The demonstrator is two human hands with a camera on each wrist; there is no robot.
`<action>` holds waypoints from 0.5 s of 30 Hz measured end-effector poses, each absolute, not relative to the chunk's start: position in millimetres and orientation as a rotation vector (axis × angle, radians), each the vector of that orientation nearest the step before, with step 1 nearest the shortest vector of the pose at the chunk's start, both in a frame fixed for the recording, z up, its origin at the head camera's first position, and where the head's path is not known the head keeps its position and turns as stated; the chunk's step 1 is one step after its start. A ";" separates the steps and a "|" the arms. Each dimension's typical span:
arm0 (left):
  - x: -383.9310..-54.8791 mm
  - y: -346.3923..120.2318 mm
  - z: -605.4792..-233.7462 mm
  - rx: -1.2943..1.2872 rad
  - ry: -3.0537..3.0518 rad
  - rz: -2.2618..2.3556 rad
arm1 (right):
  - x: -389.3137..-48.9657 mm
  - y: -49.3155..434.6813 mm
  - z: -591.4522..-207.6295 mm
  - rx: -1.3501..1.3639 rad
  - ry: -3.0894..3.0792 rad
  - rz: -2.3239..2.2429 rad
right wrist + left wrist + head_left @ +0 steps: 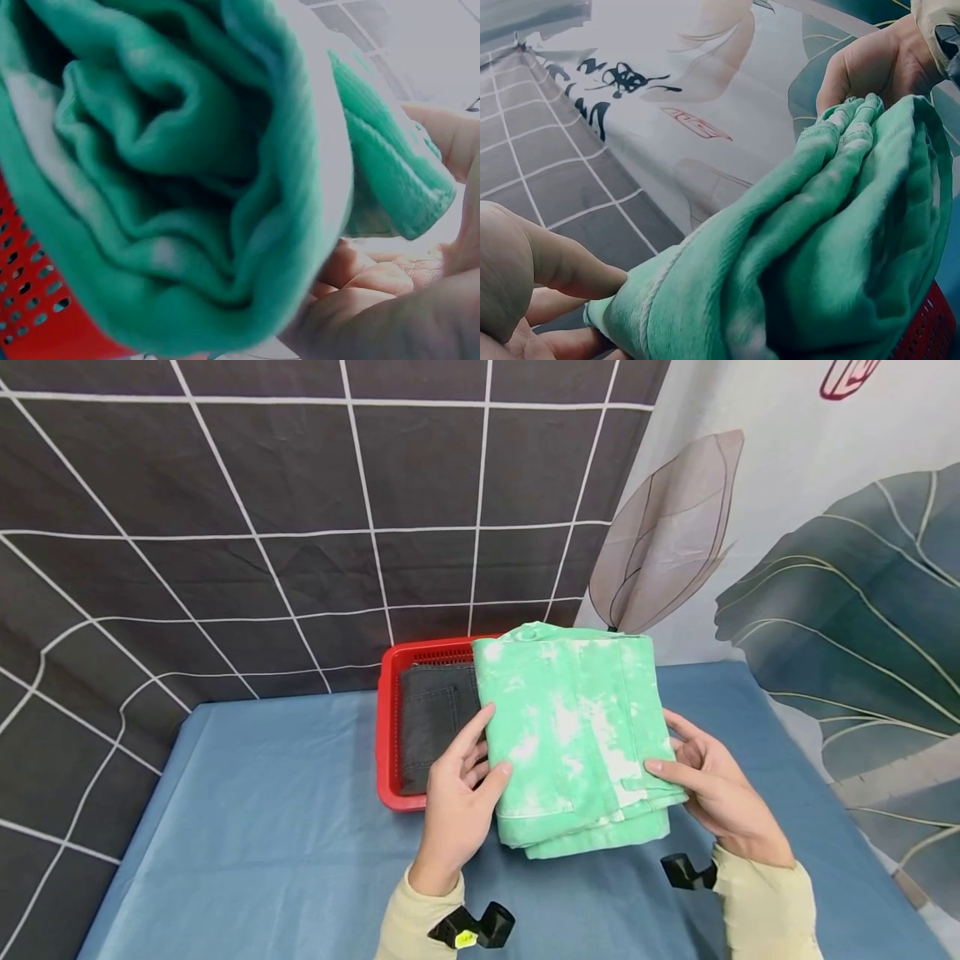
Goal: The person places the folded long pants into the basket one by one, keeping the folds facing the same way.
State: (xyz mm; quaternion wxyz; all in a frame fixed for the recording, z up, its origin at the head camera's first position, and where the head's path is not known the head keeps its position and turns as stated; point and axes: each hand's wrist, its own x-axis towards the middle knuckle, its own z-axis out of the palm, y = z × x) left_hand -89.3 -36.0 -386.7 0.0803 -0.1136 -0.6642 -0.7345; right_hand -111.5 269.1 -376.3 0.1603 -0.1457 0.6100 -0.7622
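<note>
A folded green-and-white tie-dye garment (573, 735) is held up between both hands, overlapping the right part of a red basket (387, 727) in the head view. My left hand (459, 802) pinches its left edge, thumb in front and fingers behind. On the opposite edge, my right hand (720, 785) grips with the thumb on the front face. Thick fabric layers of the garment (780, 247) show edge-on in the left wrist view, and its rolled folds (172, 172) fill much of the right wrist view. Inside the basket lies a folded dark grey denim garment (431, 718) with a pocket.
A blue cloth (262, 827) covers the surface under the basket. Behind it hangs a dark curtain (300, 485) with white grid lines. To the right is a white sheet with large printed leaves (847, 610).
</note>
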 end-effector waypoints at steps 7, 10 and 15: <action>-88.7 -39.3 -386.9 -0.332 -1.979 -2.185 | -114.4 261.6 -367.9 -0.326 1.824 -2.128; -89.1 -40.7 -386.5 -0.325 -1.975 -2.181 | -115.4 257.6 -364.6 -0.295 1.836 -2.127; -89.0 -42.5 -385.4 -0.314 -1.963 -2.180 | -116.3 252.7 -363.1 -0.294 1.836 -2.153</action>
